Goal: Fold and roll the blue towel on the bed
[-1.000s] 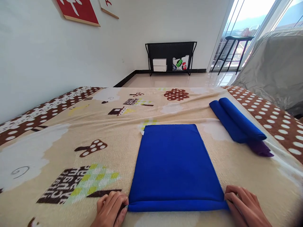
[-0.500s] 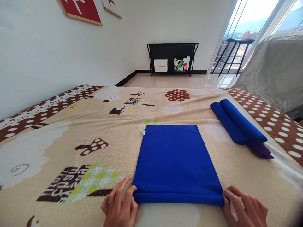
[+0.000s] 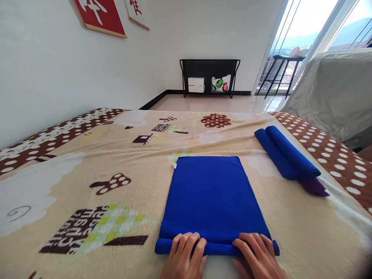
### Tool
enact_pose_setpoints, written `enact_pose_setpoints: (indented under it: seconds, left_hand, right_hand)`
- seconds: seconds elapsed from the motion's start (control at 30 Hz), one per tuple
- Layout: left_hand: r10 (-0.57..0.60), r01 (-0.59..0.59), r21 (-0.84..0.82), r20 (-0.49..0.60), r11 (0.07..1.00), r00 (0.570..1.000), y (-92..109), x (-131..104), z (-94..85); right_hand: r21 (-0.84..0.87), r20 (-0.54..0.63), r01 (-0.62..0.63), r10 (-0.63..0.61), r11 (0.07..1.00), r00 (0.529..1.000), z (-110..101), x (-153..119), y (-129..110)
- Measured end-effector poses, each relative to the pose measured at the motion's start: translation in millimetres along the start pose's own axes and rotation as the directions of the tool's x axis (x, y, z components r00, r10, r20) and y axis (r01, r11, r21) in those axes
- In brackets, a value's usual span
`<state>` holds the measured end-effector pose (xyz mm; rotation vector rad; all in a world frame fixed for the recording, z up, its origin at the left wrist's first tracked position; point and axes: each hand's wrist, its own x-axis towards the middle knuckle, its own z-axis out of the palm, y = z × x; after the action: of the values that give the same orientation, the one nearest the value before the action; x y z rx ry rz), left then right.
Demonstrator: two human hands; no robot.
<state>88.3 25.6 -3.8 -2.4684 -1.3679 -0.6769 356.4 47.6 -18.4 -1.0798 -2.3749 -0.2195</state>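
On a cream blanket (image 3: 151, 170), well short of its far edge, the left hand (image 3: 184, 255) has a narrow grip on the rolled near end of a flat blue cloth (image 3: 213, 197). The right hand (image 3: 258, 255) grips that roll similarly; farther right, a blue bundle (image 3: 290, 155) lies near the blanket's dotted right edge.

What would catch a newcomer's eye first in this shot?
Probably the bright blue cloth lying at the centre of the pale patterned blanket, with the left hand and right hand on its rolled near edge. Next, likely, the rolled blue bundle toward the right, with a purple piece showing at its near end. The red hanging on the wall at upper left also stands out.
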Motion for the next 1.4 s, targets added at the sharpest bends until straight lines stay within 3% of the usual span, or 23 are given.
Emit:
enact_pose_setpoints:
  seconds: [0.17, 0.37, 0.57, 0.7, 0.83, 1.1, 1.23, 1.4]
  left_hand:
    - [0.060, -0.058, 0.090, -0.020, 0.994, 0.998, -5, -4, 5.2]
    - [0.083, -0.082, 0.154, 0.000, 0.985, 0.997, -9, -11, 10.1]
    - [0.071, -0.064, 0.165, -0.037, 0.984, 0.997, -8, -9, 11.0]
    - [0.018, -0.024, 0.166, 0.038, 0.986, 0.999, -11, -11, 8.8]
    - [-0.057, 0.044, 0.144, 0.093, 0.989, 0.994, -23, -20, 1.3]
    - [-0.168, 0.172, 0.160, -0.036, 0.972, 0.985, -64, -44, -17.4]
    - [-0.220, 0.234, 0.214, -0.084, 0.948, 0.972, -65, -48, -25.1]
    - [-0.309, 0.350, 0.308, -0.175, 0.885, 0.935, -38, -35, -23.7]
  right_hand:
    - [0.081, 0.022, -0.105, 0.104, 0.991, 0.994, 11, -1, -6]
    - [0.037, 0.076, -0.049, 0.046, 0.998, 0.996, 11, -3, 1]
    - [-0.017, 0.022, -0.012, 0.012, 1.000, 1.000, 8, 6, 1]
    - [0.025, -0.004, -0.034, 0.034, 0.999, 0.999, 4, 7, 4]
    - [0.045, 0.036, -0.033, 0.032, 0.998, 0.999, 2, -13, 22]
    - [-0.009, -0.041, -0.083, 0.083, 0.996, 0.996, -14, -34, 49]
    - [-0.088, -0.118, -0.189, 0.178, 0.978, 0.977, -17, -41, 49]
    - [-0.126, -0.072, 0.044, -0.054, 0.991, 0.996, -20, -37, 43]
